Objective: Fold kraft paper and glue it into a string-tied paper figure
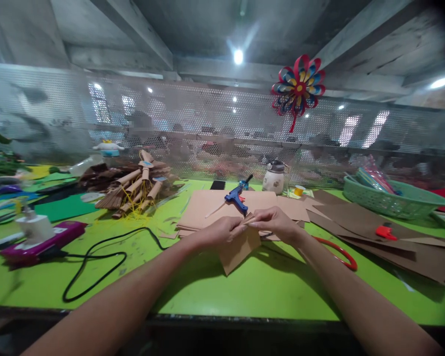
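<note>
Both my hands meet over the green table (193,291) and pinch one piece of brown paper (237,249), which is pleated at its top edge. My left hand (222,231) grips the pleats from the left with closed fingers. My right hand (272,223) pinches the same folded edge from the right. The lower part of the sheet hangs down to the table. Just behind my hands a blue glue gun (236,198) lies on a stack of brown sheets (203,207).
Red-handled scissors (339,251) lie right of my hands, with more brown paper (393,237) beyond. A green basket (396,200) stands far right. A black cable (96,259), a magenta power strip (40,242), a pile of folded fans (133,185) and a small jar (273,179) lie left and behind.
</note>
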Motion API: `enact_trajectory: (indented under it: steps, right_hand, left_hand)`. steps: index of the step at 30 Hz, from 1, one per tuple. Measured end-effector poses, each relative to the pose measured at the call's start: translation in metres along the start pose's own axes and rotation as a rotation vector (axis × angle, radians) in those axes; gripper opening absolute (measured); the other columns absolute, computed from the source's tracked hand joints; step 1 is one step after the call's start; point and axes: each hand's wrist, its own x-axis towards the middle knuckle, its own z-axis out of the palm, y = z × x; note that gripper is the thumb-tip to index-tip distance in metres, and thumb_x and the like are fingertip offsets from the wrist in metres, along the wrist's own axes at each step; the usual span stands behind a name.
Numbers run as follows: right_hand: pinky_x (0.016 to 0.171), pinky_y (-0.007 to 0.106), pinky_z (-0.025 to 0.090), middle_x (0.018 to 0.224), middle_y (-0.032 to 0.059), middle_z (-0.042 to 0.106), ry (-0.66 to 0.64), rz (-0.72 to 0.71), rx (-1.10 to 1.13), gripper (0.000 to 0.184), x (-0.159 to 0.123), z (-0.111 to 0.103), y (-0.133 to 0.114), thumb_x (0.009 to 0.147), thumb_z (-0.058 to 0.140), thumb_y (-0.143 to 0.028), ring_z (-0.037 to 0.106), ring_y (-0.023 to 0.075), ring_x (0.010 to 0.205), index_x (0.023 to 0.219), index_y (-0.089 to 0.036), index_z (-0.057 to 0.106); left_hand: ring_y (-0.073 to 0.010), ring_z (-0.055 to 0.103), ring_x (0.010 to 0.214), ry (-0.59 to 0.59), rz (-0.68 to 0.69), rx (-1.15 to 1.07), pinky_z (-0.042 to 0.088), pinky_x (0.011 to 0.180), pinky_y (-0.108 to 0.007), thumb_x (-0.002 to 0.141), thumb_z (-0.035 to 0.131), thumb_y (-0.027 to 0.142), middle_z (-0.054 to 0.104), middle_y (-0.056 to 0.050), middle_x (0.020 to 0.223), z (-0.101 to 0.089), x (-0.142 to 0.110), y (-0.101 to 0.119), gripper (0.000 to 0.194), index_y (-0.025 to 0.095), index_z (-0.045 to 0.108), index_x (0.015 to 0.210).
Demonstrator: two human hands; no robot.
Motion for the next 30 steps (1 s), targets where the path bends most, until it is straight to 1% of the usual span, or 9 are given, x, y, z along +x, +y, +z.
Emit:
enact_trajectory:
  steps: [3, 7, 9, 13, 17, 22, 26, 30]
  right_hand:
    - [0.077, 0.032, 0.044, 0.086, 0.0083, 0.068, 0.064, 0.047, 0.022, 0.024, 0.001, 0.003, 0.002, 0.069, 0.071, -0.034, 0.058, 0.0197, 0.084, 0.082, -0.014, 0.073]
    - [0.071, 0.029, 0.043, 0.075, 0.0058, 0.065, 0.184, 0.095, 0.1, 0.024, 0.004, 0.009, 0.008, 0.067, 0.071, -0.036, 0.057, 0.0167, 0.073, 0.072, -0.012, 0.071]
    - [0.07, 0.029, 0.043, 0.072, 0.0042, 0.064, 0.229, 0.062, 0.101, 0.023, 0.005, 0.012, 0.01, 0.066, 0.072, -0.036, 0.055, 0.0156, 0.071, 0.068, -0.013, 0.07]
    - [0.067, 0.026, 0.04, 0.068, 0.0013, 0.06, 0.287, -0.03, 0.043, 0.02, 0.005, 0.014, 0.01, 0.066, 0.071, -0.033, 0.051, 0.0131, 0.068, 0.065, -0.013, 0.069]
    - [0.063, 0.025, 0.038, 0.066, 0.0003, 0.057, 0.273, -0.049, -0.003, 0.021, 0.003, 0.012, 0.006, 0.068, 0.069, -0.034, 0.049, 0.0116, 0.064, 0.063, -0.014, 0.067]
    - [0.063, 0.026, 0.04, 0.069, 0.0014, 0.058, 0.241, -0.079, -0.08, 0.021, 0.003, 0.011, 0.004, 0.07, 0.067, -0.034, 0.051, 0.0124, 0.065, 0.064, -0.014, 0.067]
    - [0.061, 0.026, 0.041, 0.068, 0.0022, 0.058, 0.232, -0.052, -0.179, 0.025, 0.004, 0.012, 0.003, 0.07, 0.066, -0.038, 0.051, 0.0132, 0.065, 0.064, -0.013, 0.065]
    - [0.059, 0.025, 0.041, 0.064, 0.0014, 0.056, 0.236, -0.057, -0.264, 0.027, 0.006, 0.01, 0.006, 0.072, 0.064, -0.039, 0.051, 0.0125, 0.062, 0.063, -0.013, 0.061]
  left_hand:
    - [-0.0149, 0.047, 0.067, 0.056, 0.01, 0.001, 0.033, 0.057, -0.025, 0.089, 0.029, 0.049, 0.058, -0.005, 0.079, 0.002, 0.001, -0.004, 0.044, 0.015, 0.054, 0.084]
    - [-0.014, 0.046, 0.063, 0.089, -0.018, -0.005, 0.031, 0.053, -0.025, 0.087, 0.032, 0.049, 0.057, -0.005, 0.075, 0.005, 0.001, -0.007, 0.04, 0.015, 0.053, 0.081]
    - [-0.0136, 0.045, 0.063, 0.087, -0.032, -0.024, 0.031, 0.053, -0.024, 0.087, 0.033, 0.05, 0.056, -0.004, 0.075, 0.006, 0.001, -0.007, 0.04, 0.015, 0.052, 0.08]
    - [-0.0138, 0.046, 0.066, 0.031, -0.013, -0.127, 0.034, 0.056, -0.024, 0.087, 0.033, 0.049, 0.056, -0.005, 0.079, 0.007, 0.002, -0.006, 0.039, 0.014, 0.052, 0.083]
    - [-0.0143, 0.046, 0.067, 0.024, 0.005, -0.131, 0.034, 0.058, -0.024, 0.088, 0.03, 0.049, 0.054, -0.004, 0.076, 0.004, 0.003, -0.002, 0.041, 0.014, 0.052, 0.081]
    - [-0.0134, 0.045, 0.065, -0.001, -0.01, -0.164, 0.034, 0.056, -0.023, 0.088, 0.029, 0.047, 0.051, -0.003, 0.073, 0.003, 0.0, 0.004, 0.041, 0.014, 0.051, 0.08]
    - [-0.0128, 0.045, 0.063, -0.005, -0.038, -0.232, 0.034, 0.055, -0.022, 0.088, 0.032, 0.048, 0.05, -0.003, 0.072, 0.005, -0.002, 0.001, 0.04, 0.014, 0.051, 0.078]
    - [-0.0118, 0.043, 0.061, -0.016, -0.022, -0.29, 0.034, 0.054, -0.022, 0.087, 0.031, 0.052, 0.048, -0.003, 0.07, 0.006, -0.003, -0.004, 0.045, 0.013, 0.05, 0.079]
